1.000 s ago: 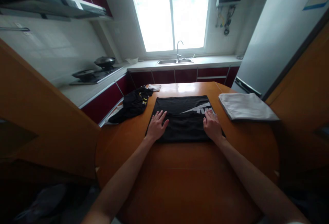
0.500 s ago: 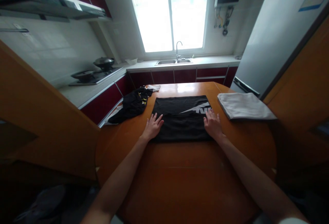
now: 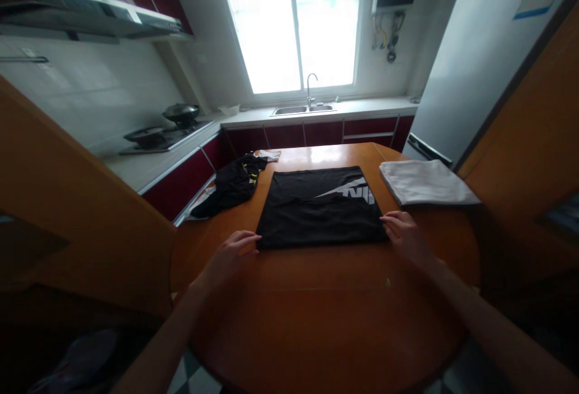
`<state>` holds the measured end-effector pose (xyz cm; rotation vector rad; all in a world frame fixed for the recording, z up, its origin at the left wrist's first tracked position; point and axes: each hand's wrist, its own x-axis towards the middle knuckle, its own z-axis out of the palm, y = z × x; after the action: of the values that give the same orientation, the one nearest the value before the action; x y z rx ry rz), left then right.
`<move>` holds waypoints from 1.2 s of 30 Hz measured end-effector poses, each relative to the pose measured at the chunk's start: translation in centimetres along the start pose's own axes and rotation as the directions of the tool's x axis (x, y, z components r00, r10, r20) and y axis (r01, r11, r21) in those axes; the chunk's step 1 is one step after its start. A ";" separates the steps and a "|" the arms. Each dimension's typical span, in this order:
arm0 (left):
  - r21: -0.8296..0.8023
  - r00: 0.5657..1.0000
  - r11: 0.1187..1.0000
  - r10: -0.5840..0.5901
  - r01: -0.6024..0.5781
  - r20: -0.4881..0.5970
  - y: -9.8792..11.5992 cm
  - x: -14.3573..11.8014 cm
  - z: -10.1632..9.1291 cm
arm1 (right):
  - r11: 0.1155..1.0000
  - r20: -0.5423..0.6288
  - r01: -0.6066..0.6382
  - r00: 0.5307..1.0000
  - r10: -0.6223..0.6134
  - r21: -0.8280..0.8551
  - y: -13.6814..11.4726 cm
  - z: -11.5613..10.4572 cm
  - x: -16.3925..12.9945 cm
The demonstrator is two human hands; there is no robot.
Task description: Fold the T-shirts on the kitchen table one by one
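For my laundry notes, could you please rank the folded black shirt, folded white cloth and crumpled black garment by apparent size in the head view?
1. folded black shirt
2. folded white cloth and crumpled black garment: look alike, unranked.

Home kitchen: sink (image 3: pixel 302 108) under window (image 3: pixel 289 23) top centre, stove (image 3: pixel 156 136) with wok (image 3: pixel 181 113) left, fridge (image 3: pixel 474 62) right.
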<state>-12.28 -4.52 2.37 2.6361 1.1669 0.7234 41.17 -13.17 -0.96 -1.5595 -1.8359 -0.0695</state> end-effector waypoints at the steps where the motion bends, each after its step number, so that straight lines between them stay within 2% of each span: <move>1: 0.008 1.000 1.000 0.010 -0.010 0.018 0.1 -0.5 0.2 | 1.000 0.035 0.022 0.999 -0.022 -0.011 0.1 -0.1 -0.6; 7: 0.061 0.996 0.996 0.056 -0.060 0.066 1.1 -1.4 1.2 | 0.964 0.205 0.223 0.960 -0.192 -0.142 -0.2 -0.6 -2.1; 10: 0.050 0.996 0.996 0.072 -0.075 0.056 1.2 -1.5 1.7 | 0.939 0.233 0.284 0.943 -0.237 -0.192 -0.4 -0.7 -2.3; 15: 0.064 0.997 0.995 0.070 -0.071 0.012 0.6 -1.5 2.2 | 0.931 0.216 0.285 0.947 -0.237 -0.228 0.0 -0.4 -2.3; 20: 0.043 0.997 0.997 0.066 -0.068 0.040 0.4 -0.9 2.1 | 0.923 0.237 0.300 0.940 -0.244 -0.242 0.6 -0.1 -2.1; 27: 0.059 0.996 0.998 0.029 -0.034 0.089 1.0 0.0 1.9 | 0.921 0.237 0.293 0.943 -0.233 -0.258 -0.1 -0.2 -2.1; 36: 0.109 0.998 0.992 0.057 -0.059 0.022 1.2 0.1 2.1 | 0.932 0.175 0.269 0.957 -0.231 -0.242 -0.2 -0.5 -2.1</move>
<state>-10.44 -5.19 1.02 2.7707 1.1613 0.6608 41.27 -15.21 -1.62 -1.5275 -2.2081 -0.3411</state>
